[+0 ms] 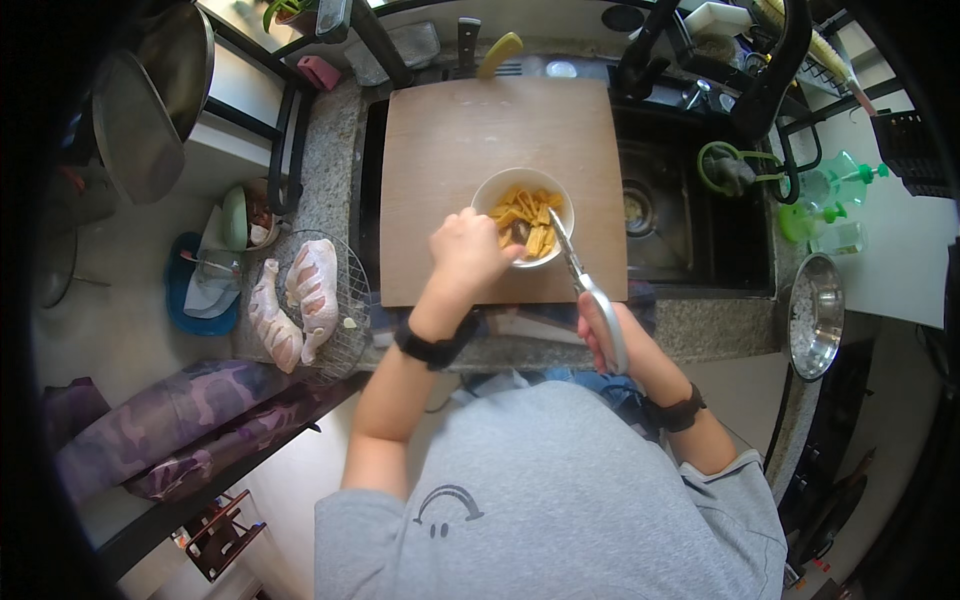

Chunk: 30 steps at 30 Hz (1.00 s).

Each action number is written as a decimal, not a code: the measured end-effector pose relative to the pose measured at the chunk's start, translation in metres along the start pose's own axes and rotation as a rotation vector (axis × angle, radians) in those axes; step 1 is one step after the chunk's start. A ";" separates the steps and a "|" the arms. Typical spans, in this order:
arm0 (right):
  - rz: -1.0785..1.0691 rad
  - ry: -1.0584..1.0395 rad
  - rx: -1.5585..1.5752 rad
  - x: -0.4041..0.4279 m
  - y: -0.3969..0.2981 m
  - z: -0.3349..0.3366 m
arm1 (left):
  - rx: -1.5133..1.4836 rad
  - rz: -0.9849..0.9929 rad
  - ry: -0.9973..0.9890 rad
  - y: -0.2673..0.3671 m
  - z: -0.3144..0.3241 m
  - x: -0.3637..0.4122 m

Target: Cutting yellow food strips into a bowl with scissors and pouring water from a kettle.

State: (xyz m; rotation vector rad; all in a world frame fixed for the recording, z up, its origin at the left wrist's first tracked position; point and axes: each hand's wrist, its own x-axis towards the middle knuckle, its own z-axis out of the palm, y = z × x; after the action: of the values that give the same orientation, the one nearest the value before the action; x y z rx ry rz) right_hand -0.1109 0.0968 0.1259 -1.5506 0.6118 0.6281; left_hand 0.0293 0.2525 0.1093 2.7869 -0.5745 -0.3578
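A white bowl (523, 178) of yellow-brown food strips (535, 238) stands on a wooden board (442, 135). My left hand (474, 251) is at the bowl's left rim, fingers bent down over the food; what its fingertips hold, if anything, is hidden. Kitchen scissors (600, 307) with grey handles are in my right hand (607, 330), their blades reaching over the bowl's right rim into the food. A dark piece lies among the strips. Both wrists wear black bands.
The board lies over part of a black sink (675, 225). Scored raw chicken legs (313, 292) lie on a round wire rack (349, 300) at left. At right are a steel bowl (834, 322) with white bits and green bottles (802, 221). Knife handles (468, 45) stand behind the board.
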 end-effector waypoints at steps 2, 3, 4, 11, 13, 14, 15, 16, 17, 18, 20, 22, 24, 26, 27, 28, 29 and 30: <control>-0.001 -0.006 0.021 -0.002 -0.002 0.000 | 0.070 0.047 0.002 -0.004 0.008 0.000; 0.000 -0.008 0.039 -0.002 -0.003 0.000 | 0.106 0.062 0.033 -0.005 0.011 0.002; -0.001 -0.009 0.040 -0.002 -0.003 0.000 | 0.141 0.076 0.064 -0.005 0.013 0.003; -0.034 -0.211 0.117 0.001 0.008 -0.006 | -0.021 -0.055 0.141 -0.010 -0.009 -0.010; -0.043 -0.244 0.125 0.003 0.010 -0.006 | -0.139 -0.089 0.191 -0.013 -0.013 -0.016; -0.057 -0.254 0.058 0.003 0.010 -0.007 | -0.139 -0.088 0.191 -0.015 -0.011 -0.016; -0.072 -0.268 -0.012 0.004 0.010 -0.006 | -0.314 -0.079 0.199 -0.019 -0.008 -0.017; -0.073 -0.271 -0.013 0.004 0.008 -0.005 | -0.491 -0.070 0.206 -0.022 -0.005 -0.017; -0.052 -0.285 -0.044 0.005 0.007 -0.004 | -0.490 -0.071 0.208 -0.024 0.000 -0.017; -0.031 -0.298 -0.075 0.005 0.006 -0.003 | -0.626 -0.087 0.157 -0.027 0.005 -0.016; -0.025 -0.299 -0.065 0.007 0.006 -0.001 | -0.763 -0.102 0.106 -0.032 0.014 -0.015; -0.016 -0.296 -0.053 0.008 0.007 -0.001 | -0.912 -0.093 0.065 -0.035 0.020 -0.014; -0.017 -0.301 0.031 0.009 0.008 -0.002 | -0.922 -0.099 0.036 -0.035 0.020 -0.014; -0.010 -0.293 0.012 0.010 0.011 -0.003 | -0.931 -0.105 0.009 -0.036 0.020 -0.013; -0.004 -0.286 -0.006 0.011 0.012 -0.004 | -0.938 -0.068 -0.005 -0.037 0.022 -0.012; -0.004 -0.287 -0.007 0.011 0.011 -0.003 | -0.945 -0.030 -0.019 -0.037 0.022 -0.012; -0.015 -0.247 -0.013 0.012 0.010 -0.002 | -0.945 -0.031 -0.018 -0.036 0.021 -0.012; -0.025 -0.208 -0.019 0.012 0.009 -0.001 | -0.910 -0.020 -0.050 -0.032 0.016 -0.013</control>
State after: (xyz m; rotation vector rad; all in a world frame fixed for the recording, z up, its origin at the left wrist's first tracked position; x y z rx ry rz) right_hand -0.1089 0.0952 0.1109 -1.4852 0.4305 0.7665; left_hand 0.0243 0.2832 0.0868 1.9100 -0.2799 -0.5295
